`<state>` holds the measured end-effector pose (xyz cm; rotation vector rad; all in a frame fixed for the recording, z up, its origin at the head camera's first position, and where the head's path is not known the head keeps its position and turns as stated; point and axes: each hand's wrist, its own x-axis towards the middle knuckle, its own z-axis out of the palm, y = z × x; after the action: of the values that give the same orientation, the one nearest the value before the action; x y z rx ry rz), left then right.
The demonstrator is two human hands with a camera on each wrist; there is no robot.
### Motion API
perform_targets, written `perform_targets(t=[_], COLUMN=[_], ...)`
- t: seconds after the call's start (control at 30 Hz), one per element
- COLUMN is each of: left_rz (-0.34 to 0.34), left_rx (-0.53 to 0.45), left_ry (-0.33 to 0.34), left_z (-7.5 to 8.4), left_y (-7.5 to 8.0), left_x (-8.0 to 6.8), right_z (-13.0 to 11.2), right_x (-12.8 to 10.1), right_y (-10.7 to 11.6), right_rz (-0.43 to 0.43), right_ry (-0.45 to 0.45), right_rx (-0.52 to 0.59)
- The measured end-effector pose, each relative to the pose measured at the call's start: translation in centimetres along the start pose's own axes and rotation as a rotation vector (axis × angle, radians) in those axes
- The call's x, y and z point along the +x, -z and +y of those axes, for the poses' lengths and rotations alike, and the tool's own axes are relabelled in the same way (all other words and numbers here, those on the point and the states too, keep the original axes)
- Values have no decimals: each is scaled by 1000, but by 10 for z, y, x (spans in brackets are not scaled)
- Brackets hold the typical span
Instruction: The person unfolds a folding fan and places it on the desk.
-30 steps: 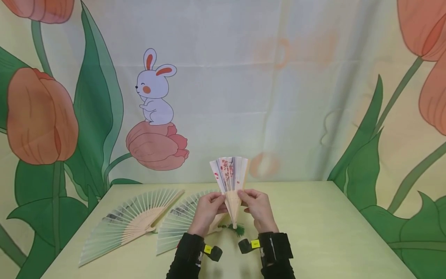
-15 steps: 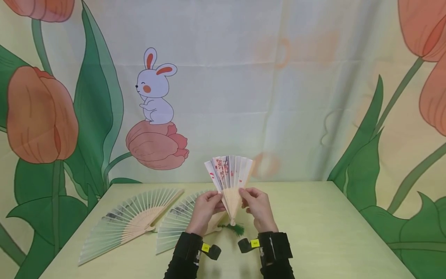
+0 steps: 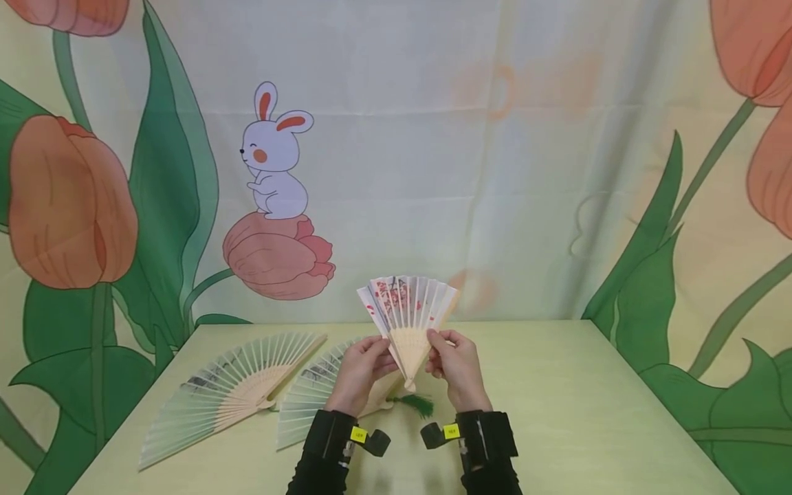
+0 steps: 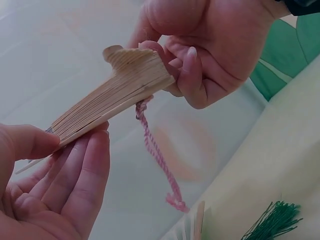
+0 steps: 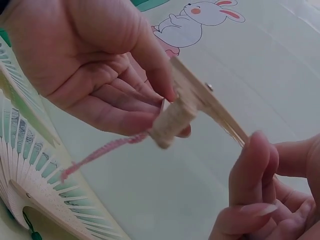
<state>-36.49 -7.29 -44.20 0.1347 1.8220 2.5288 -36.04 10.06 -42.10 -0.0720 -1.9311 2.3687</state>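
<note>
Both hands up in front of the chest, holding a small paper fan just above the table, approx dead center of the head view. It's partly spread, leaf pointing to 12 o'clock, pivot end down at 6. Left hand pinches the outer rib on the 9 o'clock side, thumb and fingers curled onto the sticks. Right hand pinches the 3 o'clock side the same way, fingers wrapped round the wooden ribs near the pivot. So neither hand is free, both are closed on the fan.

Left wrist cam shows the stacked ribs edge-on w/ a pink cord dangling off the pivot. A green tassel lies on the table right under the hands.

Two bigger green fans are already lying spread flat: one at 9 o'clock, the other just beside the left wrist, partly hidden by it.

What could go wrong imo:
- Grips are fingertip pinches on thin ribs, so pulling the sides apart unevenly could tear the paper leaf or bend a rib.
- The cord hangs loose betw. the hands, could snag in the fingers.
- Fan's held in the air, so a slipped pinch drops it onto the nearer green fan.
</note>
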Motion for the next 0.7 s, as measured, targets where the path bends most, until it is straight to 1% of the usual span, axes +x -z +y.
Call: perform_targets(t=[0.2,0.5,0.7], left_rz=[1,17,21], left_rx=[-22,-33,-33], left_ry=[14,4,5], left_z=[2,3,4], left_y=[0,1,1], left_x=[0,0,0], right_z=[0,-1,-1], right_x=[0,0,0], right_y=[0,2,2], right_rz=[-3,21,22], right_ry=[-3,-20,-25], right_rx=[16,40,52])
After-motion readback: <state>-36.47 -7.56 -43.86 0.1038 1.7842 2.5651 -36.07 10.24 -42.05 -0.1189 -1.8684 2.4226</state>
